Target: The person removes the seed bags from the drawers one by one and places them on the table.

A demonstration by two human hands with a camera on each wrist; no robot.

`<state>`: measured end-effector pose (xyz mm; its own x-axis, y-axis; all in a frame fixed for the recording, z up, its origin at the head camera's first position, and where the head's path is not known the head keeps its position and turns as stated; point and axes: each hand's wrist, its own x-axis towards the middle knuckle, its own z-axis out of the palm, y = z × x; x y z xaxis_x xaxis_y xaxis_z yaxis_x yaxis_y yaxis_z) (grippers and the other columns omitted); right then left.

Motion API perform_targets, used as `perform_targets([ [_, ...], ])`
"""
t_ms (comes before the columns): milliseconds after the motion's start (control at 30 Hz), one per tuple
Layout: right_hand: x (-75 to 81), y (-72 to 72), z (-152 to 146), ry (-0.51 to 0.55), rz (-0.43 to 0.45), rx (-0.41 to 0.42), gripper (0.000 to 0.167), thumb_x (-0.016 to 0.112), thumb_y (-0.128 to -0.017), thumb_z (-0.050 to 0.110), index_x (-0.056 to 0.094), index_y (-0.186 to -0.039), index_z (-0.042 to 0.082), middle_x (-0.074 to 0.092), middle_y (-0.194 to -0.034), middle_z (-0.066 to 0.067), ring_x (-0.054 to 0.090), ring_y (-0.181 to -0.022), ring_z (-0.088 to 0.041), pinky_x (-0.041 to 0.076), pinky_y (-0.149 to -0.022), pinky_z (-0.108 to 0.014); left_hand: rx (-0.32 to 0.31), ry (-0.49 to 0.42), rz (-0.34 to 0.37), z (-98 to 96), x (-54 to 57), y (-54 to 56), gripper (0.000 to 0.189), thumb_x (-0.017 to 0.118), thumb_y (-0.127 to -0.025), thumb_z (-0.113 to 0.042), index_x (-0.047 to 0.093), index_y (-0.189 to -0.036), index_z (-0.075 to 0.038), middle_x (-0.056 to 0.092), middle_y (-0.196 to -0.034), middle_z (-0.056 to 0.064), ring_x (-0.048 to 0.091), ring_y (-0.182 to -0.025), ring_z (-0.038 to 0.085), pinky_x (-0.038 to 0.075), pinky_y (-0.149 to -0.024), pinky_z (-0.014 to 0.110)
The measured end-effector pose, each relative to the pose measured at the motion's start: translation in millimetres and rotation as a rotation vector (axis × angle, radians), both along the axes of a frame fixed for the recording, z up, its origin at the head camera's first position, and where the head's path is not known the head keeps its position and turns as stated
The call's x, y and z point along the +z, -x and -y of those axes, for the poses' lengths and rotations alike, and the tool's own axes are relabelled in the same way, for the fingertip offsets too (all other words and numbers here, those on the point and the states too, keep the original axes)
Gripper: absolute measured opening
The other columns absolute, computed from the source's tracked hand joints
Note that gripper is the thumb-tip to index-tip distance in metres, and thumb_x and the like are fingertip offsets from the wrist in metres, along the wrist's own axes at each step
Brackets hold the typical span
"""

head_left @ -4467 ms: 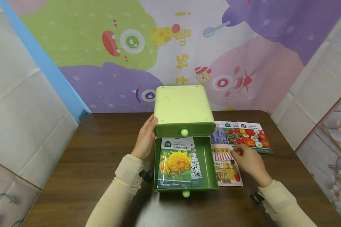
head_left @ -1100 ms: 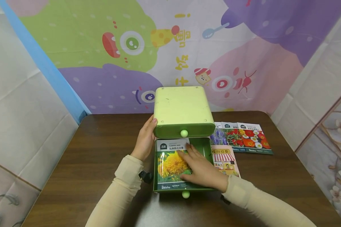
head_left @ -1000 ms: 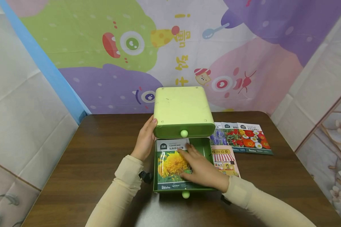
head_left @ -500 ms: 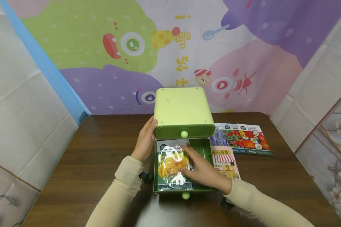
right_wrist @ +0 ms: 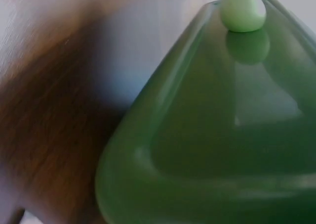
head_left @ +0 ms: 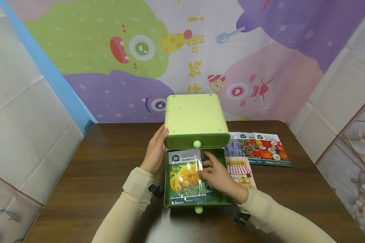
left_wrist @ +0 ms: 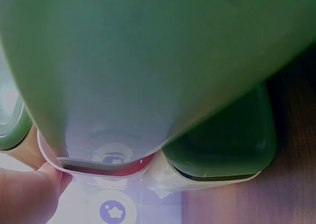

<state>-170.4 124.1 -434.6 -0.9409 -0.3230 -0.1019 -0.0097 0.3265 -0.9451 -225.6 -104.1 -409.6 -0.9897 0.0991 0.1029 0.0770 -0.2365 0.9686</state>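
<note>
In the head view a pale-yellow and green drawer box (head_left: 196, 113) stands on the table with its lower drawer (head_left: 220, 199) pulled out. My left hand (head_left: 153, 152) rests along the box's left side, thumb at the front corner. Inside the drawer lies a flower seed packet (head_left: 187, 189) with yellow blooms. My right hand (head_left: 220, 179) pinches this packet's right edge, thumb over its face and fingers bent behind. Partly covered beneath it is a second seed packet (head_left: 209, 187) with white flowers. Both wrist views mostly show the green drawer front (right_wrist: 237, 125) and green surfaces (left_wrist: 133, 61).
A pink illustrated packet (head_left: 241, 172) lies right of the drawer, partly behind my right hand. Beyond it are overlapping packets with purple flowers (head_left: 233, 148), red flowers (head_left: 250, 148) and poppies (head_left: 272, 150). A cartoon curtain (head_left: 103, 94) hangs behind the table (head_left: 109, 162).
My right hand has moved from above the pink packet into the drawer. Its fingers, earlier spread over the yellow-flower packet, now bend around its right edge. The left hand has stayed put.
</note>
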Motion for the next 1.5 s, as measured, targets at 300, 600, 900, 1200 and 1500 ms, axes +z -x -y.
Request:
perform_targets([
  [300, -4.5, 6.0, 1, 0.065, 0.234, -0.031, 0.064, 0.06, -0.092, 0.001, 0.028, -0.147, -0.009, 0.067, -0.11, -0.022, 0.061, -0.075, -0.011, 0.055, -0.065, -0.027, -0.003, 0.011, 0.001, 0.7, 0.0, -0.2, 0.064, 0.045, -0.103, -0.042, 0.023, -0.156, -0.013, 0.03, -0.159, 0.004, 0.038, -0.142, 0.02, 0.027, -0.12, 0.039],
  [600, -10.3, 6.0, 2, 0.053, 0.255, 0.082, 0.028, 0.061, -0.093, 0.008, 0.059, -0.118, -0.006, 0.066, -0.077, 0.002, 0.06, -0.067, -0.01, 0.054, -0.06, -0.026, -0.007, 0.026, 0.003, 0.6, 0.6, -0.9, 0.066, 0.046, -0.102, -0.045, 0.024, -0.156, -0.015, 0.029, -0.159, 0.003, 0.038, -0.143, 0.019, 0.028, -0.12, 0.04],
  [900, -9.7, 5.1, 2, 0.024, 0.23, 0.055, 0.026, 0.061, -0.094, 0.01, 0.061, -0.115, -0.006, 0.051, -0.057, 0.007, 0.045, -0.052, -0.007, 0.045, -0.053, -0.023, -0.005, 0.044, 0.008, 1.2, 0.2, -1.4, 0.067, 0.046, -0.102, -0.047, 0.024, -0.157, -0.016, 0.029, -0.159, 0.002, 0.04, -0.142, 0.02, 0.028, -0.12, 0.042],
  [1200, 1.3, 6.7, 0, 0.02, 0.194, -0.027, 0.015, 0.061, -0.093, 0.01, 0.062, -0.098, -0.004, 0.059, -0.07, 0.004, 0.047, -0.055, -0.008, 0.046, -0.057, -0.025, -0.005, 0.039, 0.004, 0.6, -0.4, -1.1, 0.066, 0.045, -0.102, -0.046, 0.024, -0.156, -0.016, 0.032, -0.158, 0.002, 0.043, -0.139, 0.019, 0.031, -0.118, 0.042],
  [1500, 9.7, 4.1, -9, 0.107, 0.257, 0.012, 0.022, 0.059, -0.095, 0.011, 0.061, -0.108, -0.007, 0.063, -0.079, 0.002, 0.061, -0.071, -0.008, 0.057, -0.07, -0.029, 0.002, 0.054, 0.002, 0.6, 0.3, -0.9, 0.066, 0.045, -0.102, -0.047, 0.025, -0.156, -0.015, 0.031, -0.158, 0.002, 0.043, -0.139, 0.019, 0.03, -0.119, 0.04],
])
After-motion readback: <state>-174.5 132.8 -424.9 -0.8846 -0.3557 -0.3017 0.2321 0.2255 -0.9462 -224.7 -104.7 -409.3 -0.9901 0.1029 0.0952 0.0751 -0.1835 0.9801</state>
